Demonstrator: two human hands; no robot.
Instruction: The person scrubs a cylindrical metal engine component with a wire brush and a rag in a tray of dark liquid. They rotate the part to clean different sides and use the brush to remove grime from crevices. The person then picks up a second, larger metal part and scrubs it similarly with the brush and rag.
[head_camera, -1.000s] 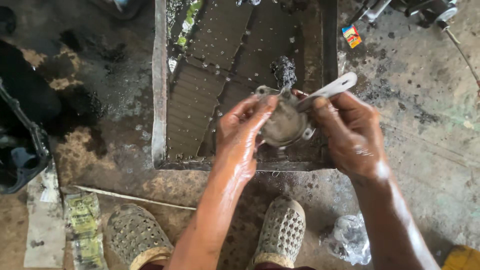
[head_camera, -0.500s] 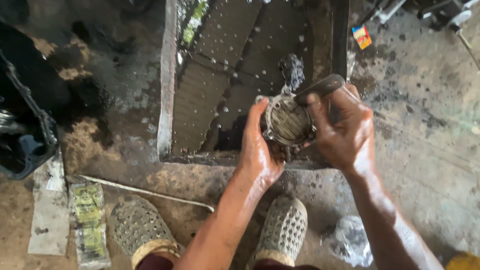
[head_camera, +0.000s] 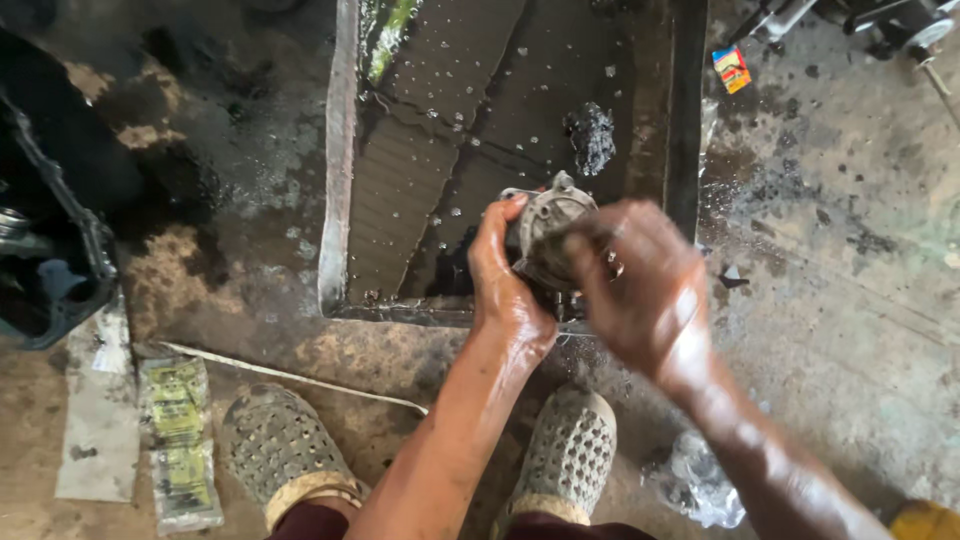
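My left hand (head_camera: 500, 285) grips a round grey metal part (head_camera: 545, 225) from its left side and holds it over the near end of a shallow metal tray (head_camera: 338, 180) filled with dark liquid. My right hand (head_camera: 640, 290) is blurred with motion; its wet fingers curl against the part's right side. The pale-handled brush it held earlier is hidden under the hand. A dark, soaked wad (head_camera: 590, 135) lies in the tray just beyond the part.
My two perforated sandals (head_camera: 275, 445) (head_camera: 568, 450) stand on the oily concrete floor below the tray. A black engine casing (head_camera: 50, 260) sits at the left, flat packets (head_camera: 180, 440) beside it, a crumpled plastic bag (head_camera: 695, 480) at lower right, and a small colourful box (head_camera: 732, 68) at upper right.
The brush handle, plain to see a second ago, has dropped out of sight as my right hand swept down over the part. The part has turned in my left hand.
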